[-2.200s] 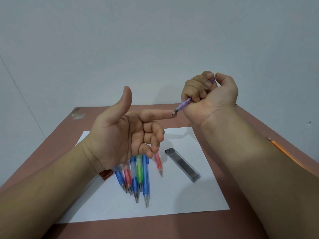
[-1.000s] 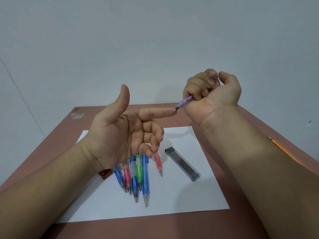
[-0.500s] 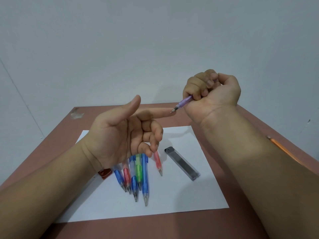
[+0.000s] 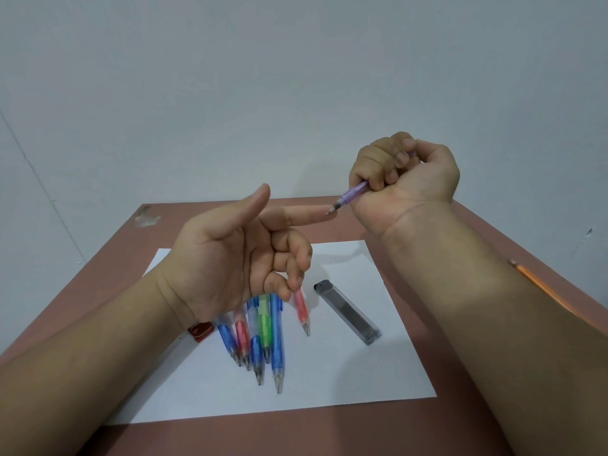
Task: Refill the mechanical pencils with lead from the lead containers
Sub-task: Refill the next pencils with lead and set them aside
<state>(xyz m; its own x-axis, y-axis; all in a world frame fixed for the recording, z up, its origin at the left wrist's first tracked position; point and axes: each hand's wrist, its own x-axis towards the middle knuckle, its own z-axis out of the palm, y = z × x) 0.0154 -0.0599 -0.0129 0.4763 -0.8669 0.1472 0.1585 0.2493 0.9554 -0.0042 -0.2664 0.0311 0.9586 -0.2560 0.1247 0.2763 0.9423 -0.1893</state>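
1. Right hand point(image 4: 406, 179) was raised above the far side of the table point(image 4: 329, 436), fingers curled in a fist round a purple pencil point(image 4: 352, 194); thumb lay over the pencil's upper end; metal tip pointed down and to the left
2. Left hand point(image 4: 230, 258) was held palm up, holding nothing; index finger point(image 4: 302, 215) stretched straight toward the right hand, thumb raised, the other three fingers curled in
3. Pencil tip met the end of the left index finger; whether lead stuck out could not be told
4. White sheet of paper point(image 4: 345, 383) lay on the reddish-brown table under both hands
5. Five pencils point(image 4: 260, 337) lay bunched side by side on the paper, blue, red, blue, green, blue, tips toward the person; upper ends hidden behind the left hand
6. One red pencil point(image 4: 302, 312) lay apart, just right of the bunch
7. Grey lead case point(image 4: 348, 312) lay on the paper right of that red pencil, angled, not touching it
8. Small dark red object point(image 4: 200, 330) sat at the paper's left edge, partly hidden by the left wrist
9. Orange pencil point(image 4: 539, 287) lay near the table's right edge, behind the right forearm
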